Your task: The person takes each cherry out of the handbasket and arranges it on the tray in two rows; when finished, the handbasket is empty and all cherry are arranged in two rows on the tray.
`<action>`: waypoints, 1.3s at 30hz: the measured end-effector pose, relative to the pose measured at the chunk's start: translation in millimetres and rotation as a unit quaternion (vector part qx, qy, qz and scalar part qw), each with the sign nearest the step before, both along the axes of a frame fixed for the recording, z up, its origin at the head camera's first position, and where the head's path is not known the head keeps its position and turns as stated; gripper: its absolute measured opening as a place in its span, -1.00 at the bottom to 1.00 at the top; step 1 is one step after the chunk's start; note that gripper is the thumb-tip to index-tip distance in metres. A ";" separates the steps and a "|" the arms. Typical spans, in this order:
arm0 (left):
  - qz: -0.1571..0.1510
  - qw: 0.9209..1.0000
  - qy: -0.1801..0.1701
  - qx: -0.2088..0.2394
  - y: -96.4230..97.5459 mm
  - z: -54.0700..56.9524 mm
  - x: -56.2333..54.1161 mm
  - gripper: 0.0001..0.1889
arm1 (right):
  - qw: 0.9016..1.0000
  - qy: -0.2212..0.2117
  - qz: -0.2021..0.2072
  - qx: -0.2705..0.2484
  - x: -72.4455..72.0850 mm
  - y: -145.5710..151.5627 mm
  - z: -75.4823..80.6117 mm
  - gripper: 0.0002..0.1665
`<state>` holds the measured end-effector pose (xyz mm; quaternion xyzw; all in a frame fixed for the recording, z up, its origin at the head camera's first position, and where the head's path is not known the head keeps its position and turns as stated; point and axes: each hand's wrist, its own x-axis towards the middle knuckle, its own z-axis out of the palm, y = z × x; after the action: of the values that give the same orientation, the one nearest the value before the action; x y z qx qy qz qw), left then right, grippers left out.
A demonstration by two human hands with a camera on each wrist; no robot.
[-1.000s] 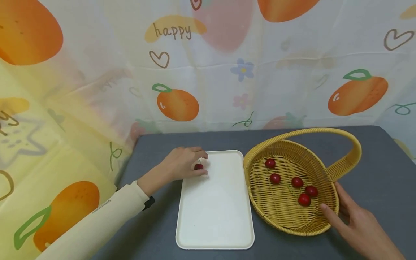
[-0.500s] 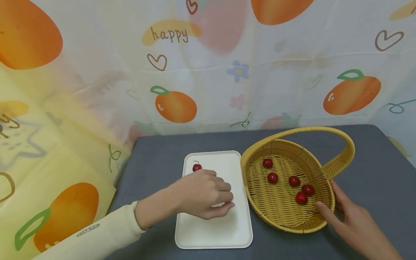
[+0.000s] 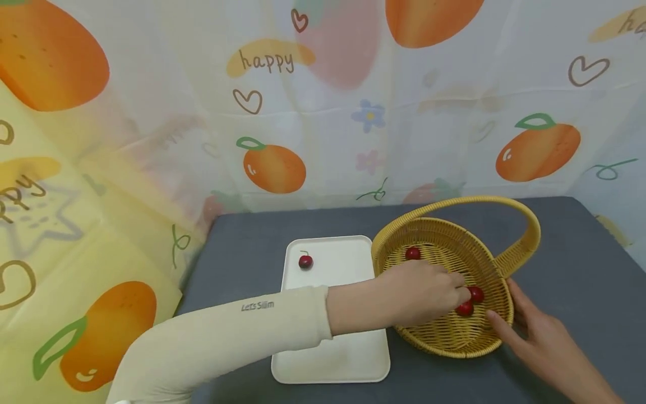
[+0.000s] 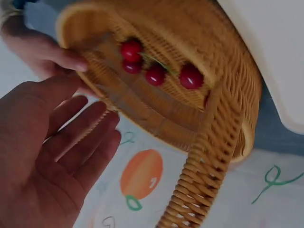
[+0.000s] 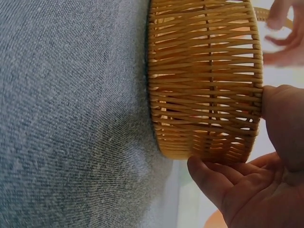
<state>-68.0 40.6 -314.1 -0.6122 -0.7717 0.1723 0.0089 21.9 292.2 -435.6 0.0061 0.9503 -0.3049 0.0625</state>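
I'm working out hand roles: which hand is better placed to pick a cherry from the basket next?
Probably the left hand: it reaches over the basket, close to the cherries, while the right hand is occupied holding the basket.

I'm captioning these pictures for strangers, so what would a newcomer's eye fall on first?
Probably the round yellow wicker basket, right of centre in the head view, with glossy red cherries inside. The left hand reaches over it while the right hand grips its right side. Next, one dark red cherry stands out against the white rectangular tray, near its far left corner.
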 end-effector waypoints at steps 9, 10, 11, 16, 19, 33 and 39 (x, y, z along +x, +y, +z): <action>0.045 0.997 0.040 -0.048 40.2 -25.6 -26.0 -0.74 | 0.999 0.029 0.004 -0.017 4.2 -0.6 -1.2 0.08; 0.054 0.996 0.041 -0.055 40.9 -29.0 -29.4 -0.74 | 0.999 0.031 0.007 -0.021 3.8 -1.9 -1.6 0.08; 0.067 0.995 0.040 -0.063 41.8 -32.4 -32.9 -0.75 | 0.999 0.034 0.010 -0.027 3.2 -2.9 -1.9 0.07; 0.101 0.991 0.023 -0.088 49.3 -44.2 -45.0 -0.80 | 0.999 0.039 0.011 -0.036 2.1 -2.5 -1.8 0.06; 0.116 0.988 0.002 -0.100 54.4 -50.7 -47.2 -0.81 | 0.999 0.038 0.007 -0.034 3.0 -0.4 -1.4 0.05; 0.146 0.981 -0.006 -0.124 52.6 -69.3 -55.0 -0.82 | 0.999 0.035 0.004 -0.032 4.3 -0.9 0.7 0.05; 0.151 0.982 -0.025 -0.110 51.1 -72.9 -57.9 -0.81 | 0.999 0.029 -0.001 -0.034 4.2 -1.2 0.9 0.04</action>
<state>-125.9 91.8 -387.0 -0.4902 -0.8315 0.2400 -0.1033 26.2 291.0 -434.7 -0.0039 0.9409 -0.3368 0.0347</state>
